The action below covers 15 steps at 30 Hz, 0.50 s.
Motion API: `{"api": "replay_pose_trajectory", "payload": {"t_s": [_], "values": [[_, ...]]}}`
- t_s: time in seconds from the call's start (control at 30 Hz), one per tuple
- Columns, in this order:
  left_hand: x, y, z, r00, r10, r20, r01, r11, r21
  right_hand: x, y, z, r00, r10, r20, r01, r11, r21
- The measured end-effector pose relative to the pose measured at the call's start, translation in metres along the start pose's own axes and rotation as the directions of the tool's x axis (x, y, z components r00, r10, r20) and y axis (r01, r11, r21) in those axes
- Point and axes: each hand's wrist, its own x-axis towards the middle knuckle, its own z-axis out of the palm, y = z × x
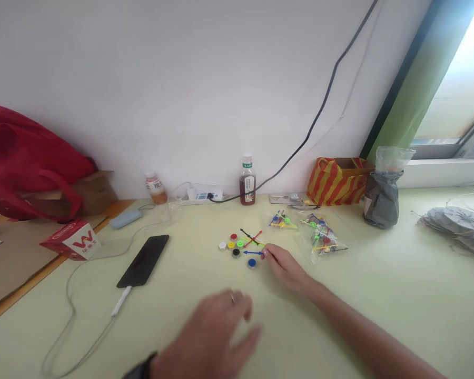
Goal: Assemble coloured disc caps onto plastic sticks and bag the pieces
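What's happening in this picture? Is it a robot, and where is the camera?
No robot here! These are a person's own two hands. The camera is worn on their head, looking forward and down. On the pale table lie little coloured discs, crossed arrows, clear packets and a phone. The right hand has its fingertips at one end of a blue arrow, maybe pinching it. The left hand is blurry and open, with nothing showing in it.

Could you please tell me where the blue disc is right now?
In the head view, the blue disc lies slightly right of centre, below the blue arrow and beside the right hand.
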Motion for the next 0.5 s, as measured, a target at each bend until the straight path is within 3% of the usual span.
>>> {"api": "replay_pose_trajectory", "payload": {"t_s": [0.03, 0.1, 0.2, 0.3, 0.4, 0.5], "values": [[0.011, -0.016, -0.009, 0.973, -0.179, -0.143, 0.191, 0.978, 0.080, 0.000, 0.000, 0.002, 1.000, -0.006, -0.010, 0.006, 1.000, 0.009], [0.032, -0.048, -0.020, 0.913, -0.316, -0.258, 0.355, 0.927, 0.120, -0.001, -0.002, 0.004, 1.000, 0.003, -0.014, -0.003, 1.000, 0.006], [0.055, -0.090, -0.021, 0.908, -0.301, -0.290, 0.331, 0.942, 0.059, -0.004, -0.006, 0.004, 0.999, 0.035, -0.008, -0.035, 0.999, -0.025], [0.064, -0.112, -0.015, 0.884, -0.286, -0.369, 0.312, 0.950, 0.013, -0.006, -0.007, 0.005, 1.000, 0.009, -0.007, -0.009, 1.000, -0.022], [0.063, -0.114, -0.014, 0.878, -0.290, -0.382, 0.291, 0.955, -0.055, -0.005, -0.004, 0.007, 1.000, -0.011, -0.015, 0.010, 1.000, -0.020], [0.060, -0.105, -0.017, 0.928, -0.223, -0.300, 0.195, 0.973, -0.120, -0.003, -0.002, 0.009, 1.000, -0.027, -0.008, 0.026, 0.999, -0.027]]}}
